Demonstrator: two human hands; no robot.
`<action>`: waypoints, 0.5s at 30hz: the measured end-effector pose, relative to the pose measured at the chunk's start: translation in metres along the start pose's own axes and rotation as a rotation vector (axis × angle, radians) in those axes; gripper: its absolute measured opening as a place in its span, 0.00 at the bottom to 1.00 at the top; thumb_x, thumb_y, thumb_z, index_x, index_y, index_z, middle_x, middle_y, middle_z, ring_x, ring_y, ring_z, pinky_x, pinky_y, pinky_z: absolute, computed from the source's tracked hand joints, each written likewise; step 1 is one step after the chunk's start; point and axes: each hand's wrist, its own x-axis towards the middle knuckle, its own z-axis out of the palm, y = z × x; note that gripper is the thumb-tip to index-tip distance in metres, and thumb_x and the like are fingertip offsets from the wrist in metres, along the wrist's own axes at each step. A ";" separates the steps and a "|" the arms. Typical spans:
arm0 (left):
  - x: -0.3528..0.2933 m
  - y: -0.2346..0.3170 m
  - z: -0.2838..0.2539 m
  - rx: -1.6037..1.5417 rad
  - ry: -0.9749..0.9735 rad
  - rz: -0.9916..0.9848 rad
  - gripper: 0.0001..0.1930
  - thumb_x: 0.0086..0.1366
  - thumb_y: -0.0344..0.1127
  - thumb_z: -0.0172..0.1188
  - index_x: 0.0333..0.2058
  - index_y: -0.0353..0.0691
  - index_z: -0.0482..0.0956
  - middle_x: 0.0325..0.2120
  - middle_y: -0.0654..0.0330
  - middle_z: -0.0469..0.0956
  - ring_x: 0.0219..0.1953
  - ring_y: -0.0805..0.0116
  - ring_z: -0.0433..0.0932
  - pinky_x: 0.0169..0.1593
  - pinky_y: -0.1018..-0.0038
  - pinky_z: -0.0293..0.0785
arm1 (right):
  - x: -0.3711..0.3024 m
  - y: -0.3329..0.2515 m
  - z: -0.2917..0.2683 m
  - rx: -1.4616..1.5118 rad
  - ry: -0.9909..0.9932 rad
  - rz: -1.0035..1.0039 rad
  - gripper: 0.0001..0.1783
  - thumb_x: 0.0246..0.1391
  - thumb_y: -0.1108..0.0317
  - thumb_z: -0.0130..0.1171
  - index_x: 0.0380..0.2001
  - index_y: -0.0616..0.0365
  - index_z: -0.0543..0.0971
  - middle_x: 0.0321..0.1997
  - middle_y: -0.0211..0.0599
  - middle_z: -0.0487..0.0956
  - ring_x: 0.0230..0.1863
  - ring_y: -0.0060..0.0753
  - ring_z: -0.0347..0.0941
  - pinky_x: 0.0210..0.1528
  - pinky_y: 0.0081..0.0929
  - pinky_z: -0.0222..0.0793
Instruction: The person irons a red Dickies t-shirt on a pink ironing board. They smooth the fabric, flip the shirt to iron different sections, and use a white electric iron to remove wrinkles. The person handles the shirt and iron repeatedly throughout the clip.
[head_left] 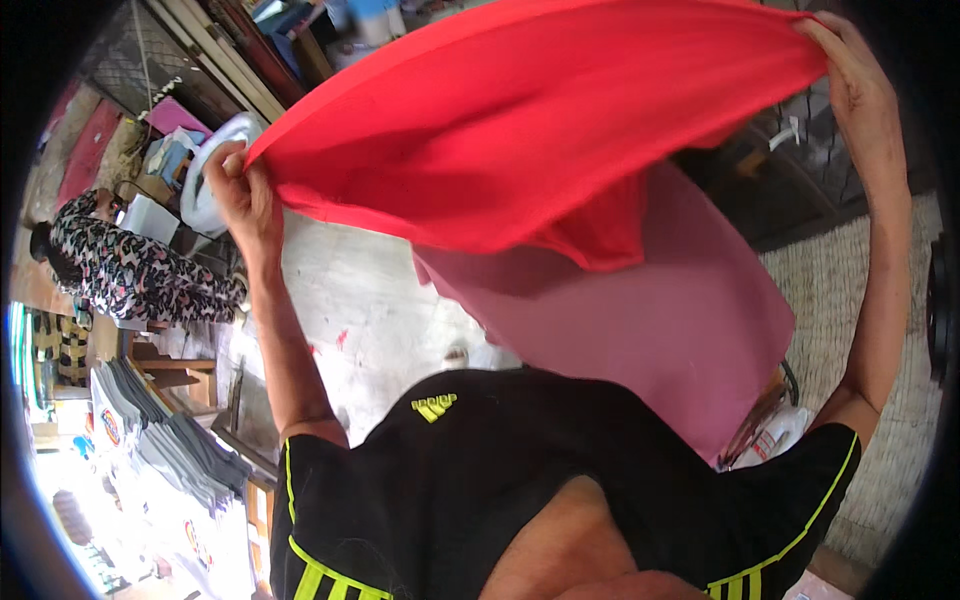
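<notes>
A red cloth (480, 120) is stretched wide in the air between my two raised hands. My left hand (245, 200) pinches its left corner, fingers closed over the edge. At the far right, my right hand (850, 70) grips the opposite corner between thumb and fingers. The cloth sags in the middle, and a loose fold of it hangs down below. Beneath lies a dusty-pink covered surface (670, 320), partly hidden by the red cloth. Whether the red cloth touches that surface I cannot tell.
At the left, a person in a patterned garment (140, 265) bends over a cluttered table. Stacks of folded grey and white garments (175, 440) stand at the lower left. A woven mat (830, 290) lies on the right, with a white plastic container (775, 437) near the pink surface.
</notes>
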 end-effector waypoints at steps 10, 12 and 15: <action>0.010 0.022 -0.049 0.602 -0.634 0.175 0.04 0.49 0.24 0.60 0.26 0.36 0.76 0.33 0.50 0.75 0.35 0.48 0.77 0.37 0.59 0.74 | 0.070 0.018 0.013 0.060 0.207 0.083 0.10 0.46 0.87 0.48 0.32 0.64 0.69 0.35 0.44 0.69 0.38 0.45 0.71 0.43 0.27 0.68; 0.013 0.002 -0.103 0.775 -0.591 0.052 0.01 0.51 0.23 0.57 0.23 0.35 0.75 0.29 0.48 0.73 0.32 0.46 0.76 0.35 0.58 0.73 | 0.104 -0.003 0.031 0.132 0.259 0.011 0.10 0.46 0.87 0.48 0.32 0.64 0.70 0.38 0.43 0.72 0.40 0.44 0.73 0.44 0.29 0.69; 0.039 0.005 -0.182 0.855 -0.380 -0.035 0.09 0.57 0.28 0.54 0.20 0.32 0.66 0.18 0.44 0.66 0.22 0.46 0.69 0.28 0.59 0.64 | 0.151 0.022 0.061 0.003 0.281 -0.114 0.14 0.59 0.85 0.44 0.44 0.63 0.76 0.53 0.43 0.76 0.52 0.40 0.76 0.55 0.28 0.70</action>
